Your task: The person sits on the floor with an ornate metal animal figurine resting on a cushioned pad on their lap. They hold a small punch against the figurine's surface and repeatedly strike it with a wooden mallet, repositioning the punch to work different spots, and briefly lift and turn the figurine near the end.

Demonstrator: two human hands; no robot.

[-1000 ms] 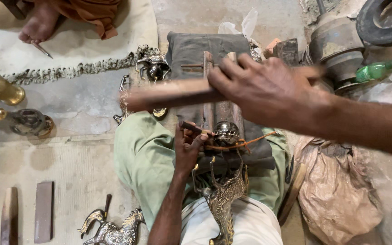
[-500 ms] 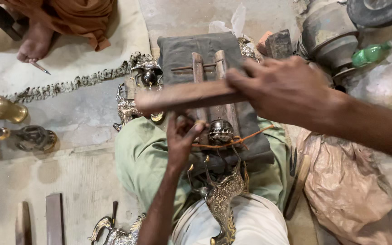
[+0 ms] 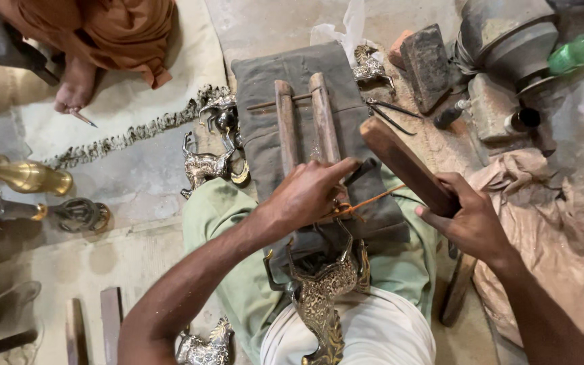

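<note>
Right hand (image 3: 471,220) grips a wooden mallet (image 3: 407,165); left hand (image 3: 309,196) perhaps pinches a chisel (image 3: 361,171).

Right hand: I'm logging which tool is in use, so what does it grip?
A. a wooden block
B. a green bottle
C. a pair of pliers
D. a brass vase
A. The right hand is closed around the lower end of a wooden block, raised at a slant above the grey cloth, while the left hand presses a small tool down by the metal figure.

Far left: brass vase (image 3: 25,176) on floor, another person's foot (image 3: 74,86) w/ orange cloth (image 3: 103,30); far right: green bottle (image 3: 579,51), grey metal pot (image 3: 508,34), brick (image 3: 427,64)
</note>
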